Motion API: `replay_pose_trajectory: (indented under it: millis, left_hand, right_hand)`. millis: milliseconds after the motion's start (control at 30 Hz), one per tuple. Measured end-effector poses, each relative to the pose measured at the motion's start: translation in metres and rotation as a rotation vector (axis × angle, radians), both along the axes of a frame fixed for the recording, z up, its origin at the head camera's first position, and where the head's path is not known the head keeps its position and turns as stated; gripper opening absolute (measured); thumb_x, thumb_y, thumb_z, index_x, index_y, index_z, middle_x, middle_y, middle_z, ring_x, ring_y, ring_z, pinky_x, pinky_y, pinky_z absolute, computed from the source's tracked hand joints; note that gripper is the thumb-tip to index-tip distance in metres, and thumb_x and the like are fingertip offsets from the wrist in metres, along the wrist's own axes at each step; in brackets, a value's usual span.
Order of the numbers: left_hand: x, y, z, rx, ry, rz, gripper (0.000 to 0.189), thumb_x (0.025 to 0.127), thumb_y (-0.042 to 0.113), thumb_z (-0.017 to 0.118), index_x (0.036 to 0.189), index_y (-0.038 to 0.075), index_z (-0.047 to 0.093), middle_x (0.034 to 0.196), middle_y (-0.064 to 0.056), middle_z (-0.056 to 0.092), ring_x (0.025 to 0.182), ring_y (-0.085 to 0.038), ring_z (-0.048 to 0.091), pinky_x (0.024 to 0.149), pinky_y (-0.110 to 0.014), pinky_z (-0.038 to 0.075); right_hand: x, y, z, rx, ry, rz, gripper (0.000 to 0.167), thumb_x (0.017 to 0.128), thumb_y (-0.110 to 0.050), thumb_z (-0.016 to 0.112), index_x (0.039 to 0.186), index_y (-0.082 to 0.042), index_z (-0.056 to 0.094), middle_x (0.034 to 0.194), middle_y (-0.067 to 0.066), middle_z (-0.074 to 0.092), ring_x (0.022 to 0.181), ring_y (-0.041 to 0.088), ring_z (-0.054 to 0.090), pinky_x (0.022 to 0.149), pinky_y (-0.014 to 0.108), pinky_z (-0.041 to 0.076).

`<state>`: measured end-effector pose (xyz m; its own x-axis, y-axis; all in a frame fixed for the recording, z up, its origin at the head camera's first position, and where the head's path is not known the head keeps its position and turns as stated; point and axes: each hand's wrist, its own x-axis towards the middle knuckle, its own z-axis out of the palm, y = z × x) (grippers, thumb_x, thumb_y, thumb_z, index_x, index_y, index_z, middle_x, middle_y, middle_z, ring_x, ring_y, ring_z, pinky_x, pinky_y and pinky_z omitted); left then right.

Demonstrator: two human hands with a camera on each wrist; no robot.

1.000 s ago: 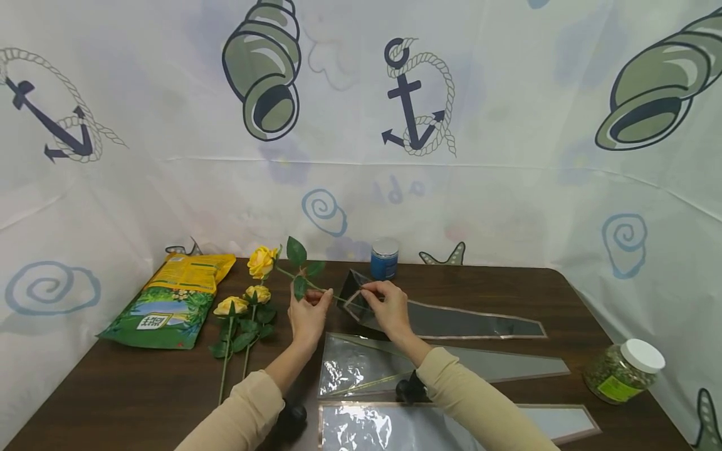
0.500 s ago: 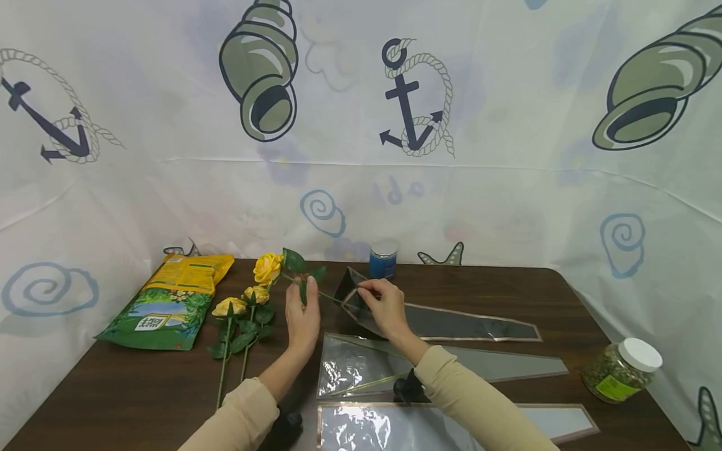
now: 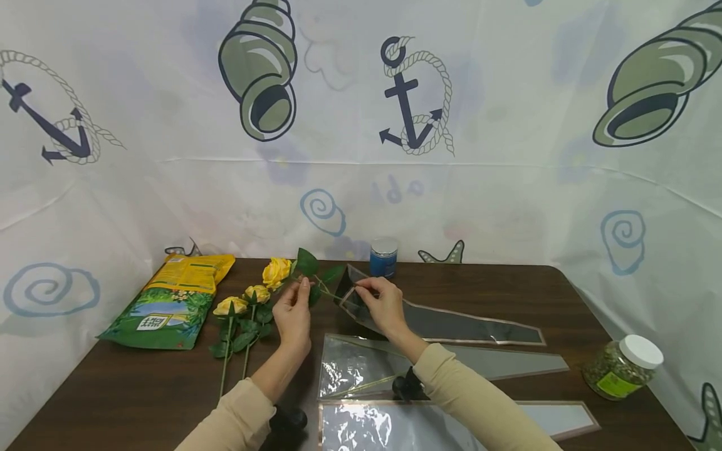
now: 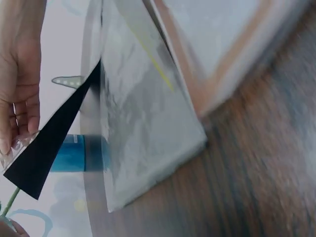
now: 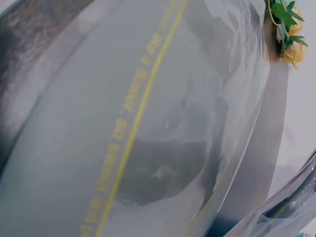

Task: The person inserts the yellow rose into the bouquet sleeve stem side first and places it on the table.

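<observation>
A yellow rose [image 3: 276, 274] with green leaves lies across the far middle of the table, its stem running into the mouth of a black flower sleeve [image 3: 468, 321]. My left hand [image 3: 293, 318] pinches the rose near its leaves; its fingertips partly hide the stem. My right hand [image 3: 386, 307] pinches the rim of the sleeve's mouth, which stands raised. In the left wrist view the stem [image 4: 11, 201] enters the dark sleeve [image 4: 44, 155] below my right hand [image 4: 19, 74]. Through clear film in the right wrist view, a stem [image 5: 291, 202] shows inside the sleeve.
Two more yellow roses [image 3: 230, 306] lie left of my left hand, beside a green and yellow bag [image 3: 175, 304]. Grey [image 3: 479, 363] and white [image 3: 555, 419] flower sleeves lie nearer me. A blue jar [image 3: 383, 260] stands behind; a white-lidded jar [image 3: 623, 369] stands right.
My left hand shifts from the stem toward the flower head, its fingers straightening and then pinching again. The rose moves right, deeper into the sleeve. My right hand stays at the sleeve's rim.
</observation>
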<state>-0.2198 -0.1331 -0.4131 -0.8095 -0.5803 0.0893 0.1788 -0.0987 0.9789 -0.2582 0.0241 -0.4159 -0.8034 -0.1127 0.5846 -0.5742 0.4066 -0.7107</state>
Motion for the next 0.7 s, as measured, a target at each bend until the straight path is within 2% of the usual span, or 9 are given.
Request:
replay_pose_trajectory:
  millis: [33,100,200,333,433,533,600,700]
  left_hand:
    - [0.0006,0.0007,0.0007,0.029,-0.023,-0.003,0.03,0.091,0.032,0.062,0.089,0.002,0.068,0.076,0.014,0.058,0.074,-0.001,0.051,0.064,-0.019,0.038]
    - [0.0008,0.002,0.0013,0.087,-0.066,-0.011,0.027,0.088,0.033,0.066,0.083,0.006,0.067,0.086,0.016,0.063,0.09,-0.002,0.053,0.074,-0.02,0.04]
    - [0.0016,0.0035,0.0009,0.123,-0.133,-0.019,0.024,0.085,0.034,0.069,0.075,0.013,0.064,0.08,0.013,0.061,0.081,-0.006,0.05,0.07,-0.021,0.039]
    - [0.0025,0.0055,-0.0004,0.112,-0.17,-0.037,0.027,0.085,0.036,0.069,0.075,0.012,0.063,0.076,0.012,0.057,0.073,-0.007,0.043,0.062,-0.021,0.036]
    - [0.0039,0.0066,-0.0013,0.072,-0.151,-0.057,0.035,0.09,0.039,0.062,0.091,0.004,0.068,0.082,0.009,0.06,0.077,-0.005,0.048,0.066,-0.02,0.04]
    - [0.0046,0.0065,-0.002,0.053,-0.104,-0.048,0.044,0.095,0.037,0.054,0.11,-0.002,0.067,0.088,0.006,0.063,0.081,-0.001,0.055,0.073,-0.017,0.047]
    - [0.0042,0.0064,-0.0027,0.063,-0.048,-0.038,0.042,0.096,0.032,0.052,0.113,-0.005,0.065,0.087,0.005,0.066,0.079,-0.002,0.059,0.073,-0.016,0.05]
    - [0.0028,0.0064,-0.0036,0.09,0.024,-0.013,0.036,0.094,0.027,0.057,0.111,-0.004,0.065,0.084,0.006,0.069,0.078,-0.002,0.063,0.071,-0.016,0.051]
  right_hand:
    - [0.0001,-0.0004,0.0007,-0.004,-0.001,0.001,0.007,0.083,-0.009,0.07,0.087,-0.004,0.074,0.084,0.009,0.07,0.074,0.022,0.065,0.066,0.026,0.052]
    - [0.0002,-0.0014,0.0019,-0.01,-0.007,0.0,0.007,0.083,-0.009,0.07,0.087,-0.004,0.074,0.084,0.009,0.07,0.074,0.022,0.065,0.066,0.026,0.052]
    - [0.001,-0.0028,0.0035,-0.022,-0.027,0.004,0.008,0.084,-0.009,0.07,0.088,-0.004,0.074,0.085,0.009,0.07,0.075,0.022,0.065,0.067,0.027,0.052]
    - [0.0019,-0.0039,0.0048,-0.026,-0.052,0.012,0.009,0.085,-0.01,0.069,0.089,-0.004,0.074,0.086,0.009,0.07,0.077,0.022,0.066,0.068,0.026,0.052]
    - [0.0025,-0.0042,0.0053,-0.024,-0.063,0.011,0.009,0.085,-0.01,0.069,0.09,-0.004,0.074,0.086,0.009,0.069,0.077,0.022,0.065,0.068,0.026,0.052]
    - [0.003,-0.0043,0.0059,-0.026,-0.068,0.007,0.009,0.085,-0.01,0.069,0.09,-0.004,0.074,0.087,0.009,0.069,0.078,0.022,0.065,0.068,0.026,0.051]
    - [0.0033,-0.0043,0.0062,-0.03,-0.076,0.007,0.009,0.085,-0.01,0.069,0.09,-0.004,0.074,0.087,0.009,0.069,0.078,0.022,0.065,0.068,0.025,0.051]
    - [0.004,-0.0041,0.0069,-0.034,-0.078,0.014,0.009,0.085,-0.009,0.069,0.09,-0.004,0.074,0.088,0.009,0.069,0.078,0.023,0.065,0.067,0.024,0.051]
